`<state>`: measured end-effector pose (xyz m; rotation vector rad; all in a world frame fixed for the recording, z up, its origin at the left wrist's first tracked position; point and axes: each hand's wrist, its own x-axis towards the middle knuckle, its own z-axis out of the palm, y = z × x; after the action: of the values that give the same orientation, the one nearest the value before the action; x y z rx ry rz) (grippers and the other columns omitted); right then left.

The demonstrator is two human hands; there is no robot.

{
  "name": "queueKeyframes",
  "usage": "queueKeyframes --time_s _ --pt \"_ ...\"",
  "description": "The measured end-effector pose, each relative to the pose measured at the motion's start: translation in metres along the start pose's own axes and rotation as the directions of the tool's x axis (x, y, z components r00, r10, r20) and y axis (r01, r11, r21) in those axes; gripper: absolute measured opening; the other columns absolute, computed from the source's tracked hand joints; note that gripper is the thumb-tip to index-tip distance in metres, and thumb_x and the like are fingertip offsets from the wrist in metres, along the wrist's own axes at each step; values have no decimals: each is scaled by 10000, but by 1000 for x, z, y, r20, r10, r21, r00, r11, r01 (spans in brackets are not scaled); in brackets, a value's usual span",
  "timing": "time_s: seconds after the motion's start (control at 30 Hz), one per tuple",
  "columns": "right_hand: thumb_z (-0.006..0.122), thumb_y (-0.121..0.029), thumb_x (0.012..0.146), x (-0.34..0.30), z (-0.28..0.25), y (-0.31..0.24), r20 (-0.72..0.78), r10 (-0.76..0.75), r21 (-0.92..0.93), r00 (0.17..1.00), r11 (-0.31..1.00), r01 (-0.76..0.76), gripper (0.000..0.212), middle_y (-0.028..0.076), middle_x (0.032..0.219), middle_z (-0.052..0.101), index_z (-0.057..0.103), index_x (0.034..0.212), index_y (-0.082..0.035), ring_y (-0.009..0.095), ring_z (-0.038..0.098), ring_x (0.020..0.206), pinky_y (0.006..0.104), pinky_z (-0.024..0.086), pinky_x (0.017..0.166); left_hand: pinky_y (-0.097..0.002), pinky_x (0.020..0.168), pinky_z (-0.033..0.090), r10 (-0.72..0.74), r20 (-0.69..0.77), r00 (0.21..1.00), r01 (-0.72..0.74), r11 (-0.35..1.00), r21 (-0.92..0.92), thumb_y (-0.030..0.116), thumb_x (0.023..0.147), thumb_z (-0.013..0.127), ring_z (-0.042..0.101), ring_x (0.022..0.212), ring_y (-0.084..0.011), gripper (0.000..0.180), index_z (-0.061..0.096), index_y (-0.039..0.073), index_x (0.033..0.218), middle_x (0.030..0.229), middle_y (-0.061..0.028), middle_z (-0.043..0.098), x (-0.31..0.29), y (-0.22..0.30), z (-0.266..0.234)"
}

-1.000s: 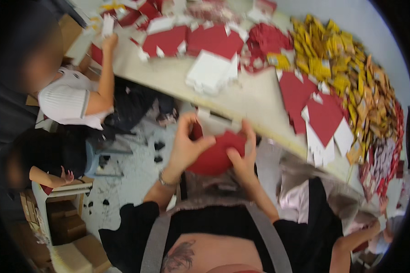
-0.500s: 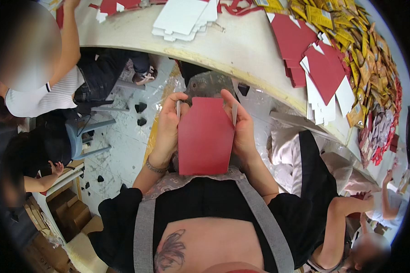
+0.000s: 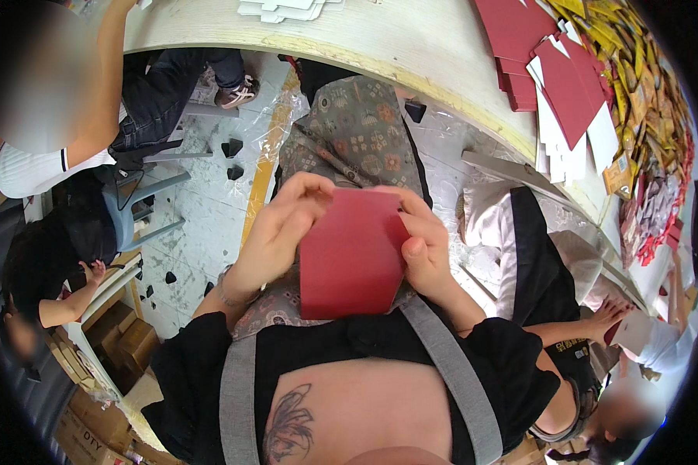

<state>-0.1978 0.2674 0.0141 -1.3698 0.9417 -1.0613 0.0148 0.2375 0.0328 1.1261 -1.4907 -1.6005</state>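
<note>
Over my lap, a dark red card box [image 3: 350, 260] is held between my two hands, its flat red face turned up. The fingers of my left hand [image 3: 287, 221] curl round its far left corner. On the other side, my right hand [image 3: 425, 240] grips the far right corner, thumb against the side edge. The fingertips of both hands are partly hidden at the box's far end. Below it spreads my grey patterned apron [image 3: 357, 124].
A pale table [image 3: 411, 58] curves across the far side, bearing red-and-white flat card pieces [image 3: 570, 93], white card pieces [image 3: 291, 8] and a heap of yellow packets [image 3: 644, 85]. Co-workers sit left and right. A blue stool [image 3: 143, 205] and an open carton [image 3: 120, 341] stand left.
The far side flaps that stood out beside the box are no longer visible. My fingers have closed in over its far end, and the box sits slightly nearer me. The view has shifted.
</note>
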Motion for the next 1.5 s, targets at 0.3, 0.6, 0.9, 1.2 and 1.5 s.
queueKeyframes --time_s 0.3,0.6,0.9,1.2,1.5 --pt "388 10 789 17 16 -39 -182 118 238 976 968 -73 482 273 1333 426 471 1260 71 364 474 1169 398 321 1011 -385 1076 244 5 -112 994 -23 987 -161 126 901 402 255 1361 -310 451 415 -67 1309 1468 -205 235 -8 40 24" --pt "422 -79 859 36 1 -16 -110 -663 -271 741 737 619 266 205 1088 558 540 1077 18 321 546 982 401 458 762 -418 925 444 676 -274 684 -474 697 538 231 694 765 581 1044 -300 416 652 -6 1017 1063 -169 635 48 60 -56" --pt "600 -32 803 37 20 11 -55 -187 -189 981 967 173 352 153 1136 578 553 1152 -34 249 551 1052 366 446 865 -434 849 471 836 -22 548 -827 545 138 344 652 796 612 876 -285 452 682 16 941 967 -137 666 58 42 -16" --pt "605 -78 820 38 19 4 -47 -130 -73 990 989 126 395 151 1184 551 512 1202 -36 240 523 1098 363 429 898 -455 957 394 682 167 712 -668 585 460 396 652 773 495 987 -240 415 700 110 945 947 -35 645 37 62 -9" --pt "610 -125 837 45 13 -6 -7 -191 -58 982 980 190 446 148 1231 524 472 1252 -37 231 494 1144 360 412 930 -417 938 404 483 305 821 -539 831 135 311 637 799 447 1180 -364 828 435 3 1314 1354 -214 381 40 53 -17"
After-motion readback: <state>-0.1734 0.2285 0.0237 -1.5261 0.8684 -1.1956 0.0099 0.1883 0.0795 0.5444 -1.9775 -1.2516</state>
